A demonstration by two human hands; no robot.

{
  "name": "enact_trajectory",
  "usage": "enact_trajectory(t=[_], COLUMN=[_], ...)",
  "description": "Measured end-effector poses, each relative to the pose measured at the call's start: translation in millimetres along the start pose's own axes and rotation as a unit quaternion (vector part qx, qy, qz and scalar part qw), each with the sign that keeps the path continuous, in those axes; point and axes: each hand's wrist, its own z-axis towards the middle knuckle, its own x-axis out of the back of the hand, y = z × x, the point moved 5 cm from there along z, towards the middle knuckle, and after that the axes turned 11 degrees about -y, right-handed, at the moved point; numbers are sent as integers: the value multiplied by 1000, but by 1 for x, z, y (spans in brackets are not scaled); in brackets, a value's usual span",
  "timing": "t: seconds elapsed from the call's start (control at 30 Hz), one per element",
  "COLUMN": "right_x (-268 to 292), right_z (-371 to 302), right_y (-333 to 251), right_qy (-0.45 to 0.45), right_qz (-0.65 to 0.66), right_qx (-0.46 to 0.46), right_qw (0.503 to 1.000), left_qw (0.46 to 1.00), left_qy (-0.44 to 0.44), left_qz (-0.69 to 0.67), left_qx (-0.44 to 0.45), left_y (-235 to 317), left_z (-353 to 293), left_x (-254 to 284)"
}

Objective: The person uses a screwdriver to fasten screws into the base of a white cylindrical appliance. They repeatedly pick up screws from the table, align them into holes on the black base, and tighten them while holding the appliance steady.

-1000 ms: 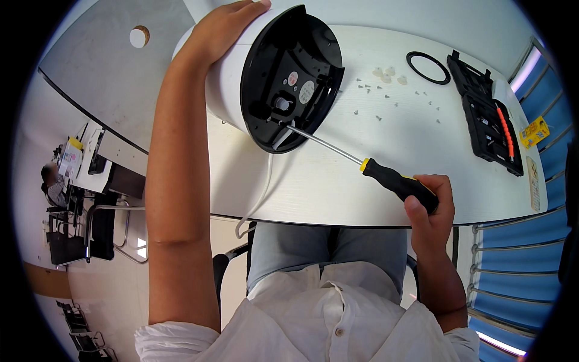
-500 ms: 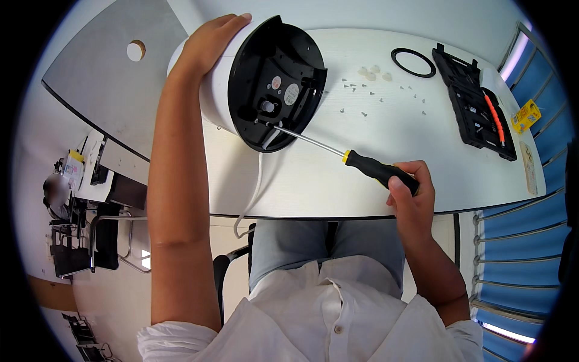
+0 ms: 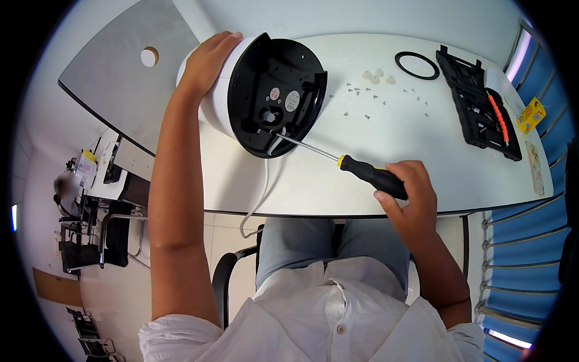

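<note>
A white round appliance [image 3: 218, 99] lies on its side, its black underside [image 3: 250, 78] turned towards my right. My left hand [image 3: 208, 63] rests curved over the top of the white body and steadies it. A screwdriver [image 3: 371, 175] with a black and yellow handle is in my right hand [image 3: 416, 196]; my fingers are on the handle's end and the thumb stands a little off below it. The shaft's tip reaches into the lower part of the underside, by a small hole; whether it sits in a screw is too small to tell. A white cord [image 3: 259, 202] hangs from the appliance over the table edge.
Several loose screws [image 3: 357, 90] and small whitish caps [image 3: 377, 73] lie on the white table [image 3: 338, 139]. Further right are a black ring [image 3: 417, 66], an open black tool case [image 3: 476, 114] with a red-orange tool, and a yellow box [image 3: 531, 115]. A grey desk [image 3: 114, 72] adjoins at left.
My right hand's grip has shifted on the handle, with the thumb now lower and further from it. The left hand stays on the appliance. The whole view has moved slightly.
</note>
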Motion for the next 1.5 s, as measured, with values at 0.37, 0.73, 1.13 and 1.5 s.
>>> enact_trajectory(t=[0.37,0.73,1.13,1.5], right_x=[-13,-8,64,81], right_z=[-2,1,0,-23], right_y=[-5,-10,30,114], right_qy=[-49,-92,23,145], right_qz=[-63,97,96,553], right_qx=[55,-72,-129,-157], right_qw=[995,988,987,805], left_qw=[998,995,997,985], left_qy=[42,66,-29,33], left_qz=[-48,-59,-56,125], left_qx=[-18,-35,-50,-115], left_y=[2,5,-8,-27], left_z=[-18,-24,20,73], left_x=[-2,-3,5,31])
